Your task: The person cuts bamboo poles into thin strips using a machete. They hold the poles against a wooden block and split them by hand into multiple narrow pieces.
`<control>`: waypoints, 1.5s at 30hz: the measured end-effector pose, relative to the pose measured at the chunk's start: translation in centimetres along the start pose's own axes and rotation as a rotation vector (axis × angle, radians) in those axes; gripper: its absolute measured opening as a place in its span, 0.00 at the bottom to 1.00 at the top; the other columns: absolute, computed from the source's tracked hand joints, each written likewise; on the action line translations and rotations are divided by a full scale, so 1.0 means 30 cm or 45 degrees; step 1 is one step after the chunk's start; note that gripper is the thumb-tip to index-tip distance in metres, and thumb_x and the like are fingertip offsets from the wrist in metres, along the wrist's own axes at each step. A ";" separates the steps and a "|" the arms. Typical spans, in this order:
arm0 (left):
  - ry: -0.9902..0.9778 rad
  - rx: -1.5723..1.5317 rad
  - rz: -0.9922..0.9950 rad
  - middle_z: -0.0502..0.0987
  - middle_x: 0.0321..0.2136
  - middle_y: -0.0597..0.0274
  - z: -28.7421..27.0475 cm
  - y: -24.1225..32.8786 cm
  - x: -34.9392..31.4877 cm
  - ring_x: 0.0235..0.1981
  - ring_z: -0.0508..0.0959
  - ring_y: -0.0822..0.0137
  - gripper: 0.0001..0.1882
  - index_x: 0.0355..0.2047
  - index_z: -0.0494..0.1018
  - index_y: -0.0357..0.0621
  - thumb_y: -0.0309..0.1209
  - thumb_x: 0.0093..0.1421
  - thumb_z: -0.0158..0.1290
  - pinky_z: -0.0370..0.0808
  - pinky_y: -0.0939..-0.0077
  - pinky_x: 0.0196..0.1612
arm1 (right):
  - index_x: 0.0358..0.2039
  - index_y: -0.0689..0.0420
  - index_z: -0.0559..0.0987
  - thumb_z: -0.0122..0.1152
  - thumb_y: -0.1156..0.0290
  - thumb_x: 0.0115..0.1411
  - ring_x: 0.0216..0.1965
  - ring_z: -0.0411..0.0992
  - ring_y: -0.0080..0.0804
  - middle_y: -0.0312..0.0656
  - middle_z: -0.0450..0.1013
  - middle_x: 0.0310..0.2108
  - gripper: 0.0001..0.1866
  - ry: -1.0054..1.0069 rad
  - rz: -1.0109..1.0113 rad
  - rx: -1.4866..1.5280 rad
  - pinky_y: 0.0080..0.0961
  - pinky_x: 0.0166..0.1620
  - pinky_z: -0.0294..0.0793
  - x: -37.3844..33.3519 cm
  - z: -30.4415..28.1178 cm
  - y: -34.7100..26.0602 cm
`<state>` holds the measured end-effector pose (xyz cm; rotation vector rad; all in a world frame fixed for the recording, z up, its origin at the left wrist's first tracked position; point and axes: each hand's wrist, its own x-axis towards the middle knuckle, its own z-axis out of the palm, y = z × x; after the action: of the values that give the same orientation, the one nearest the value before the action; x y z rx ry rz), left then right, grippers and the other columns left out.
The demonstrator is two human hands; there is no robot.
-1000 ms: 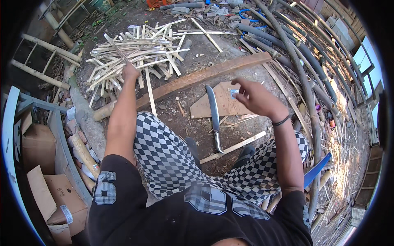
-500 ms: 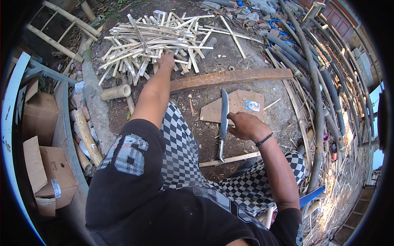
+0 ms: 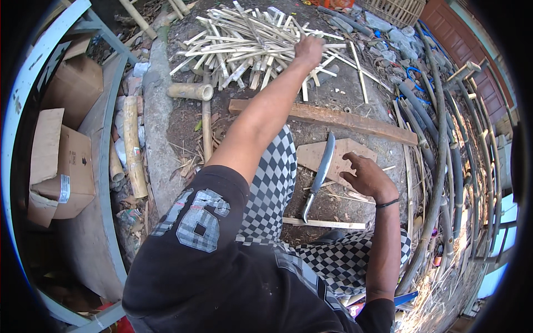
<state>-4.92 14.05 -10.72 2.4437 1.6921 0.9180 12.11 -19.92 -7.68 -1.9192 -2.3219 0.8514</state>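
Observation:
My left hand [image 3: 309,51] reaches out to the right part of a heap of pale split bamboo sticks [image 3: 239,49]. Its fingers are blurred, so whether they grip a stick is unclear. Bent and spread, the fingers of my right hand [image 3: 367,176] hold nothing; the hand hovers above the right side of a flat cardboard piece [image 3: 344,152]. Just left of that hand rests a machete [image 3: 322,172], its curved blade crossing the cardboard and its handle end over a bamboo strip [image 3: 333,223] by my legs.
A squared wooden beam [image 3: 338,118] lies between the heap and the cardboard. Bamboo poles [image 3: 438,150] line the right side. On the left are cardboard boxes [image 3: 75,172] beside a pale blue frame [image 3: 117,183], and thick bamboo pieces [image 3: 132,147]. A woven basket [image 3: 391,11] stands at the back.
My left hand has shifted rightward across the heap. My right hand has moved off the machete's blade, and its fingers have spread. The whole view has swung.

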 end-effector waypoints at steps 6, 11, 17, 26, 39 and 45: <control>0.712 -0.313 0.156 0.80 0.31 0.58 -0.253 0.166 0.052 0.41 0.79 0.52 0.13 0.38 0.83 0.58 0.46 0.57 0.60 0.76 0.54 0.43 | 0.56 0.58 0.73 0.66 0.63 0.60 0.45 0.78 0.51 0.58 0.78 0.45 0.26 -0.023 0.060 0.016 0.41 0.48 0.77 -0.003 -0.036 -0.061; 1.131 -0.461 0.253 0.80 0.28 0.63 -0.400 0.241 0.035 0.38 0.79 0.53 0.08 0.31 0.83 0.52 0.38 0.52 0.65 0.76 0.57 0.41 | 0.56 0.58 0.73 0.66 0.64 0.60 0.41 0.80 0.46 0.56 0.79 0.42 0.26 -0.041 0.136 0.080 0.38 0.46 0.78 -0.031 -0.016 -0.005; 0.663 -0.359 -0.388 0.62 0.63 0.33 -0.528 -0.098 -0.043 0.59 0.71 0.44 0.56 0.72 0.42 0.41 0.30 0.52 0.68 0.73 0.55 0.62 | 0.55 0.57 0.74 0.67 0.64 0.59 0.41 0.80 0.47 0.55 0.80 0.39 0.25 -0.045 0.154 0.042 0.38 0.46 0.78 -0.033 0.002 0.044; 0.172 0.367 -1.981 0.54 0.68 0.36 -0.657 -1.309 -1.090 0.68 0.57 0.39 0.61 0.72 0.38 0.39 0.53 0.53 0.66 0.58 0.37 0.66 | 0.56 0.57 0.74 0.67 0.64 0.59 0.40 0.80 0.46 0.54 0.80 0.38 0.25 -0.102 0.140 0.093 0.37 0.45 0.78 -0.027 0.063 0.025; -0.143 0.613 -2.058 0.63 0.64 0.49 -0.867 -1.612 -1.379 0.66 0.61 0.47 0.53 0.63 0.57 0.50 0.47 0.41 0.75 0.63 0.49 0.66 | 0.64 0.71 0.60 0.68 0.43 0.54 0.60 0.69 0.58 0.67 0.67 0.58 0.52 -0.205 0.512 0.322 0.43 0.62 0.67 0.167 0.844 0.269; -0.013 0.624 -1.798 0.74 0.54 0.44 -0.926 -1.885 -1.541 0.54 0.76 0.46 0.58 0.55 0.60 0.30 0.44 0.28 0.80 0.76 0.56 0.56 | 0.61 0.66 0.60 0.62 0.73 0.52 0.57 0.69 0.63 0.68 0.68 0.55 0.36 0.638 0.937 0.586 0.46 0.58 0.69 0.260 1.145 0.071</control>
<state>-76.89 -11.03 -27.97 0.7152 2.9905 0.2527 0.37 -26.20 -40.35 -2.3850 -1.0301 0.7093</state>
